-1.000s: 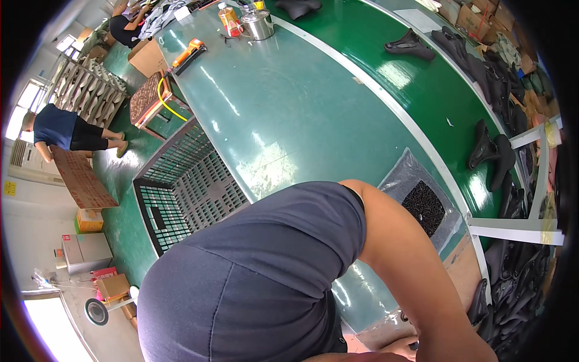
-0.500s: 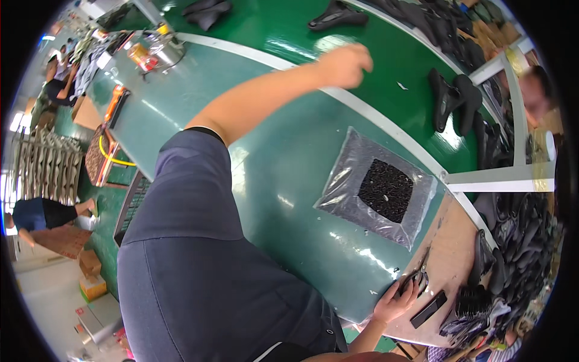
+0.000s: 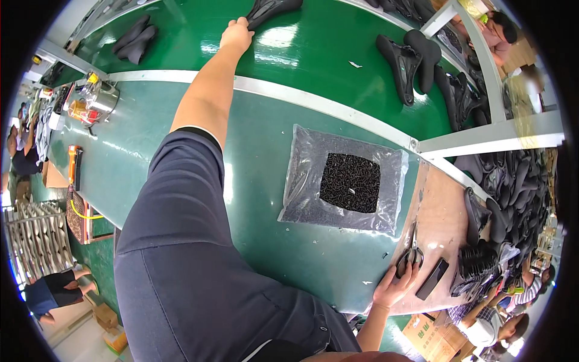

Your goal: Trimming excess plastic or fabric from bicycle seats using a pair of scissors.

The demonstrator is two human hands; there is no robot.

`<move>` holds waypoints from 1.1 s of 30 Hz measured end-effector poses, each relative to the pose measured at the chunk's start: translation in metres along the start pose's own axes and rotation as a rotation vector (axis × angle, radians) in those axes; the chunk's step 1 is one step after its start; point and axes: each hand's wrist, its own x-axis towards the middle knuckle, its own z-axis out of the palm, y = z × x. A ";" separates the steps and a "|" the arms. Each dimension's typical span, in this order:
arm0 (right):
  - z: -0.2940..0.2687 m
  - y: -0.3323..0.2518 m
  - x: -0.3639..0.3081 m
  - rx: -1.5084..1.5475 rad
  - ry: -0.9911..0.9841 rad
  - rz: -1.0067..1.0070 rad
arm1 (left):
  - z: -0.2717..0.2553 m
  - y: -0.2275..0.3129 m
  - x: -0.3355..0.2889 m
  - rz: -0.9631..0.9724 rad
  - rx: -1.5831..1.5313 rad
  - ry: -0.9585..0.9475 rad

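My left arm stretches far across the table to the green surface beyond the white rail. There my left hand (image 3: pixel 237 37) closes its fingers on the narrow end of a black bicycle saddle (image 3: pixel 274 7), which the upper picture edge cuts off. At the lower right, my right hand (image 3: pixel 395 288) lies on the tabletop, fingers curled over the black handles of a pair of scissors (image 3: pixel 414 248) whose blades point away from me. Between the hands, a clear plastic bag (image 3: pixel 301 187) lies flat, with many small black elongated pieces (image 3: pixel 351 181) showing through its middle.
A black phone (image 3: pixel 432 279) lies beside the scissors. More saddles (image 3: pixel 401 63) rest on the green surface, and a large heap of them (image 3: pixel 518 187) fills the right. A white frame post (image 3: pixel 482 54) stands there. A metal pot (image 3: pixel 104 96) and an orange-handled tool (image 3: pixel 73 166) sit left.
My left hand has swung forward and left and now grips a saddle's narrow end. My right hand stays at the scissors. The whole view has turned somewhat.
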 end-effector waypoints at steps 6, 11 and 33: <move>0.000 0.007 -0.004 -0.033 0.029 -0.055 | -0.038 -0.013 -0.047 0.053 -0.077 0.078; -0.003 0.015 0.002 -0.079 0.037 -0.097 | -0.128 -0.020 -0.171 0.174 -0.089 0.136; -0.053 0.048 -0.004 0.845 -0.176 0.433 | -0.196 0.126 -0.511 1.149 -0.357 -0.402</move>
